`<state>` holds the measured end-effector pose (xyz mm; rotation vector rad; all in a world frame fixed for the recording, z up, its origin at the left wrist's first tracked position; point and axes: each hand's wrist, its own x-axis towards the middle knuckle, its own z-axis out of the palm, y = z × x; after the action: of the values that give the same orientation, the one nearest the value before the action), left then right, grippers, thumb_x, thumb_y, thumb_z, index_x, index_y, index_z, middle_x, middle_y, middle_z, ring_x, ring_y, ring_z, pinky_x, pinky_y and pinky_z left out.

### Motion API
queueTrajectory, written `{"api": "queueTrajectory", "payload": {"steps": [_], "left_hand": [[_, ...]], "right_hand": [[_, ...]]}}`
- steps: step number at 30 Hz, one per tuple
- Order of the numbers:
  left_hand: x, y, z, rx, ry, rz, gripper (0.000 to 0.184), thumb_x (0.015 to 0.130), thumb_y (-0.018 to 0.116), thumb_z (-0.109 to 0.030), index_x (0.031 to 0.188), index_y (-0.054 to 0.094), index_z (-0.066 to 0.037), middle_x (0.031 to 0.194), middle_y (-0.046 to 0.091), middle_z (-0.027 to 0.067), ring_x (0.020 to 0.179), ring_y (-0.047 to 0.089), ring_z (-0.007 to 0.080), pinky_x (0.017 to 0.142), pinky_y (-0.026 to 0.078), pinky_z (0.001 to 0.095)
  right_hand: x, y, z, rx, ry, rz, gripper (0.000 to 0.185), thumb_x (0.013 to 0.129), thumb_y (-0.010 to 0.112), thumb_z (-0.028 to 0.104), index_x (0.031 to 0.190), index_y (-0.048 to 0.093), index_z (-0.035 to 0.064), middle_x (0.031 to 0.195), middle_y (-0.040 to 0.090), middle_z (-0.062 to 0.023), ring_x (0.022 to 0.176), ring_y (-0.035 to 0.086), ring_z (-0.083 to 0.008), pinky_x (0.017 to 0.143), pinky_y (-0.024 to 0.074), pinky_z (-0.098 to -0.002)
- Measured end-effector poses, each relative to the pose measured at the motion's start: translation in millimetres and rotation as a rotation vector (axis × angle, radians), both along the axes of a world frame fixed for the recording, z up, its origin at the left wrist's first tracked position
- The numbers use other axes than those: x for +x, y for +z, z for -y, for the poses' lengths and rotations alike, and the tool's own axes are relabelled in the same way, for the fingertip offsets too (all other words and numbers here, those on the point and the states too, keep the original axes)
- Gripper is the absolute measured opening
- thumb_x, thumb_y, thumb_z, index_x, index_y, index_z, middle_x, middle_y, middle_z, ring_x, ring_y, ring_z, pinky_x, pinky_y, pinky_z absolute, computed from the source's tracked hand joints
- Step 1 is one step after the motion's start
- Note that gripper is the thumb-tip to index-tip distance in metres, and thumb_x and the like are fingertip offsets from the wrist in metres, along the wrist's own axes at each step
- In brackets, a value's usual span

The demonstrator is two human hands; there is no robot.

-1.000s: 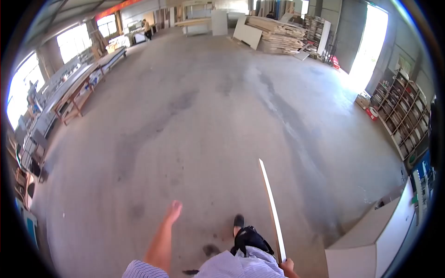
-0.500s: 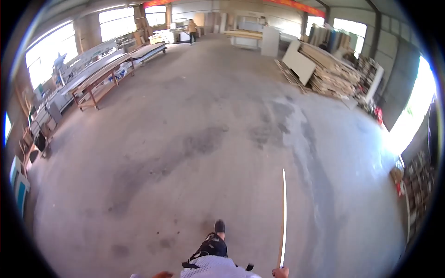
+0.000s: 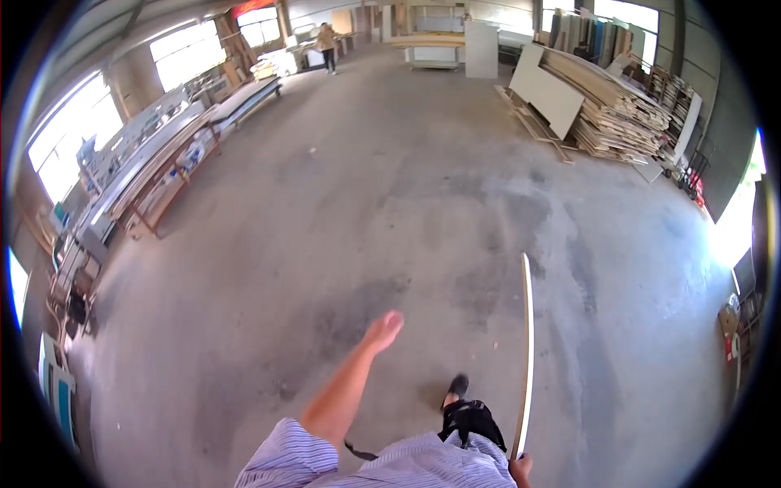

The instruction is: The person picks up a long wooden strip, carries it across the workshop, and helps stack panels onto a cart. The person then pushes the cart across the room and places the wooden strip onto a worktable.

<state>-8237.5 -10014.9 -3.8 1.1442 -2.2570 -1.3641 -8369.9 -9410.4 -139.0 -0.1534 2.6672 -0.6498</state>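
My right hand (image 3: 521, 467), low at the frame's bottom edge, is closed around the near end of a long, thin, pale strip (image 3: 527, 350), which looks like wood. The strip points forward above the floor. My left hand (image 3: 383, 330) is swung out in front of my body, over bare concrete and touching nothing I can see. Motion smears its fingers, so their shape is unclear. Below are my striped shirt, dark trousers and one dark shoe (image 3: 457, 385) on the floor.
A long machine table (image 3: 175, 150) runs along the left wall. Stacked boards (image 3: 622, 110) lean at the right, near a bright doorway (image 3: 736, 228). Another person (image 3: 327, 47) stands at the far back, left of a bench with boards (image 3: 431, 41). Boxes (image 3: 730, 325) sit at the right edge.
My left arm has swung forward into full view. The view has shifted ahead, so the board stack looks nearer. The strip stays in my right hand, and the other foot is now in front.
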Motion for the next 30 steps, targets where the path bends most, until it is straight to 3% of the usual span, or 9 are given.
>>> {"api": "queueTrajectory", "payload": {"steps": [4, 7, 10, 12, 14, 17, 26, 29, 30], "left_hand": [[-193, 39, 187, 0.182, 0.073, -0.373, 0.04, 0.089, 0.053, -0.039, 0.11, 0.057, -0.005, 0.1, 0.065, 0.0122, 0.093, 0.063, 0.0231, 0.079, 0.048, 0.0338], [-249, -33, 290, -0.023, 0.167, 0.1, 0.039, 0.09, 0.05, -0.043, 0.107, 0.058, -0.008, 0.101, 0.065, 0.0117, 0.097, 0.061, 0.0263, 0.081, 0.048, 0.0377], [-217, -100, 317, 0.129, 0.175, 0.555, 0.035, 0.086, 0.05, -0.037, 0.104, 0.058, -0.008, 0.101, 0.063, 0.0183, 0.099, 0.059, 0.0349, 0.084, 0.047, 0.043], [-157, -219, 334, -0.377, -0.691, 0.802, 0.03, 0.088, 0.046, -0.03, 0.102, 0.061, -0.008, 0.104, 0.061, 0.02, 0.099, 0.058, 0.0348, 0.085, 0.045, 0.0448], [-138, -197, 309, 0.546, 0.003, 0.96, 0.031, 0.088, 0.046, -0.031, 0.102, 0.061, -0.008, 0.105, 0.061, 0.0193, 0.099, 0.058, 0.0341, 0.085, 0.046, 0.0448], [-214, -193, 377, 0.78, 0.249, 0.994, 0.031, 0.088, 0.046, -0.031, 0.102, 0.06, -0.008, 0.105, 0.061, 0.0182, 0.1, 0.058, 0.0331, 0.084, 0.046, 0.0447], [-683, -227, 919, 0.237, 0.057, 0.69, 0.033, 0.09, 0.047, -0.034, 0.103, 0.059, -0.006, 0.105, 0.063, 0.015, 0.101, 0.058, 0.0299, 0.082, 0.046, 0.0446], [-961, -128, 1175, 0.009, 0.11, 0.149, 0.026, 0.088, 0.05, -0.03, 0.093, 0.059, -0.006, 0.073, 0.059, 0.0028, 0.071, 0.058, 0.0143, 0.067, 0.047, 0.0316], [-1040, -48, 1220, 0.064, 0.094, 0.065, 0.032, 0.089, 0.053, -0.034, 0.101, 0.058, -0.004, 0.095, 0.066, 0.0085, 0.087, 0.062, 0.0254, 0.074, 0.048, 0.0374]], "right_hand": [[-176, -117, 138, 0.055, 0.049, -0.015, 0.029, 0.061, 0.067, 0.024, 0.076, 0.065, -0.0013, 0.076, 0.064, -0.0248, 0.075, 0.065, -0.0369, 0.069, 0.0506, -0.0434], [-325, -166, 260, 0.07, 0.059, -0.052, 0.031, 0.062, 0.066, 0.026, 0.081, 0.067, 0.0006, 0.081, 0.065, -0.0248, 0.086, 0.063, -0.0402, 0.083, 0.0476, -0.0446], [-425, 54, 464, -0.082, -0.076, 0.189, 0.036, 0.055, 0.069, 0.012, 0.084, 0.062, -0.0081, 0.076, 0.065, -0.0206, 0.069, 0.065, -0.031, 0.063, 0.0504, -0.0411], [-527, 56, 550, -0.374, -0.227, 0.165, 0.022, 0.051, 0.063, -0.005, 0.068, 0.05, -0.0004, 0.059, 0.05, -0.0048, 0.05, 0.049, -0.0141, 0.04, 0.0379, -0.0307], [-627, 66, 633, -0.445, -0.228, 0.098, 0.022, 0.051, 0.061, -0.006, 0.07, 0.049, -0.0006, 0.06, 0.05, -0.0047, 0.05, 0.049, -0.0141, 0.041, 0.0377, -0.0304], [-771, 69, 766, -0.446, -0.225, -0.038, 0.027, 0.052, 0.059, -0.006, 0.077, 0.051, -0.0012, 0.066, 0.052, -0.005, 0.056, 0.05, -0.0142, 0.046, 0.0401, -0.03], [-1108, 235, 1201, -0.827, -0.257, -0.227, 0.029, 0.057, 0.057, -0.003, 0.085, 0.052, 0.0008, 0.073, 0.052, -0.0032, 0.065, 0.049, -0.013, 0.055, 0.0412, -0.0276], [-1214, 284, 1313, -0.89, -0.219, -0.282, 0.029, 0.06, 0.057, -0.003, 0.088, 0.051, 0.002, 0.074, 0.051, -0.0032, 0.065, 0.049, -0.0117, 0.056, 0.0401, -0.0259], [-1249, 289, 1350, -0.919, -0.215, -0.311, 0.028, 0.061, 0.058, -0.003, 0.088, 0.05, 0.0024, 0.074, 0.051, -0.0031, 0.065, 0.049, -0.0115, 0.057, 0.0401, -0.0258]]}}
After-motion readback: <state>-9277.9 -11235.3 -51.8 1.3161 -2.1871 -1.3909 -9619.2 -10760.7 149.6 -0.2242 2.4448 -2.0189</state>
